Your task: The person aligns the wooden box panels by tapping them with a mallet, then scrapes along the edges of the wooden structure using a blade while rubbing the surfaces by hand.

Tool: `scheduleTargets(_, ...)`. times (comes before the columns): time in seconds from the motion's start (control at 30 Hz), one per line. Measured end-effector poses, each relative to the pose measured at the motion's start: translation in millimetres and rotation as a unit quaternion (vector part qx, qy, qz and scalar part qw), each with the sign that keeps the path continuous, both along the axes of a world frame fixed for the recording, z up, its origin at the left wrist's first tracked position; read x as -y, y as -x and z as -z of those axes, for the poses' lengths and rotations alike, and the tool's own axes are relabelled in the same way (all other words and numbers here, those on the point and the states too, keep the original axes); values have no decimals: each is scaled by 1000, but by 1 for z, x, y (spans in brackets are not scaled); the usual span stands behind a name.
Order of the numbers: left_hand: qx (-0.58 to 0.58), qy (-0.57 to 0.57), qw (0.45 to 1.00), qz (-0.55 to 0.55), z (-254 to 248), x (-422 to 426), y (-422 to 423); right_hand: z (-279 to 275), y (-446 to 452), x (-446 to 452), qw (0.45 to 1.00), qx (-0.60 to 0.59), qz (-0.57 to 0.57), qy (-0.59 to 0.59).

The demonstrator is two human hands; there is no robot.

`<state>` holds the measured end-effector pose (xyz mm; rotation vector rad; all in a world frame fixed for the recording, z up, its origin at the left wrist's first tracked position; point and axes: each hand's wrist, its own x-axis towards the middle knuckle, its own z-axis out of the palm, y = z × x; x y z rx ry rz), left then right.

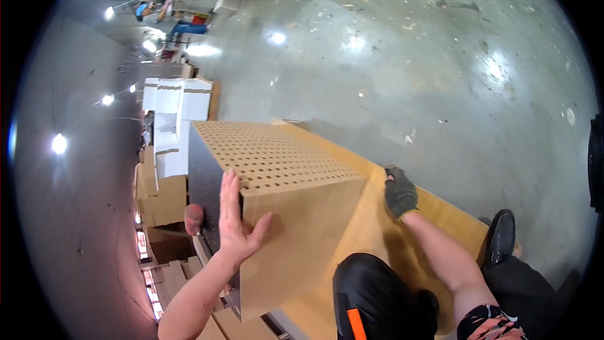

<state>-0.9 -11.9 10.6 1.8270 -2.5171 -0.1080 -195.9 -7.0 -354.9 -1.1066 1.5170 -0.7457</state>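
A large brown block, which looks like cardboard, stands in front of me with a plain near face. Its top is covered with rows of small square holes. My left hand, bare, lies against the block's left corner with fingers stretched and thumb apart. On the right, a yellow-brown panel rises beside the block. My right hand, in a dark grey glove, has its fingers closed over the panel's upper edge. The block's underside is hidden.
White boxes and brown cardboard stand at the left. A red rounded object sits near my left hand. My black-clad knee and black shoe are close to the panel. Scraps dot the grey floor.
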Motion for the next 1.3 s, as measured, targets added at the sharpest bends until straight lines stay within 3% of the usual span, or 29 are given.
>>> scheduleTargets(0.17,12,1,1000,-7,2,-1,0,2,-19,-11,996,-6,-60,-63)
scheduleTargets(0.37,26,6,1000,-8,3,0,2,4,-39,-2,992,-18,-22,-124)
scheduleTargets(0.4,28,5,1000,-10,2,-1,2,-6,-37,4,987,21,-49,-152)
scheduleTargets(0.63,39,15,999,-28,3,-1,5,-11,-36,16,975,-48,-166,-139)
scheduleTargets(0.77,49,5,998,-34,1,-2,6,19,-49,3,989,24,-127,-74)
scheduleTargets(0.83,56,1,998,-41,0,-1,9,-2,-51,-8,991,87,-95,-30)
scheduleTargets(0.9,52,-5,998,-44,1,-2,9,-37,-48,-26,970,140,-23,197)
scheduleTargets(0.93,45,-4,998,-41,2,-3,7,-44,-47,-30,969,214,-19,125)
scheduleTargets(1.07,63,2,997,-37,0,-3,6,11,-58,-17,987,118,50,-98)
scheduleTargets(1.2,44,5,999,-30,3,-2,3,-13,-42,4,988,-5,-93,-122)
scheduleTargets(1.3,47,1,999,-28,2,-1,4,-1,-51,3,996,33,-40,-68)
